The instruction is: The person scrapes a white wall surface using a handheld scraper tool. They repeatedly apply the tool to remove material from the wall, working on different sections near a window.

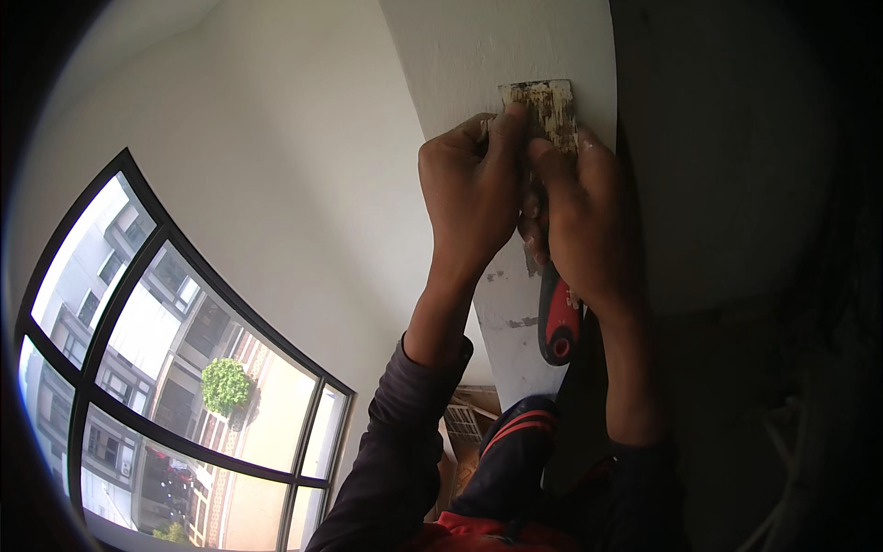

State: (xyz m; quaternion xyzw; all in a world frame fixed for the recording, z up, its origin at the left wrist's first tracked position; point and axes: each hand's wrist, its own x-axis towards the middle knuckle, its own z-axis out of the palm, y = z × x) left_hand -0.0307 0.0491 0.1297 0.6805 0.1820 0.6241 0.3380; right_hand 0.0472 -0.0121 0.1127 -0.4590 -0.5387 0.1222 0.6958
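Both hands are raised together in front of a narrow white plastered wall face. Between them is a worn, stained metal blade, its flat edge upward. My left hand pinches the blade's left side, thumb on its face. My right hand has its thumb low on the blade and its fingers curled behind. Below my right hand hangs a red and black handle with a hole at its end, seemingly of a putty knife. Whether the blade and handle are one tool is hidden by the hands. Grey patches mark the plaster below.
A black-framed window fills the lower left, with buildings and a tree outside. A pale wall lies between it and the narrow face. At right is a dark, shaded area. Below, a slatted object stands near my leg.
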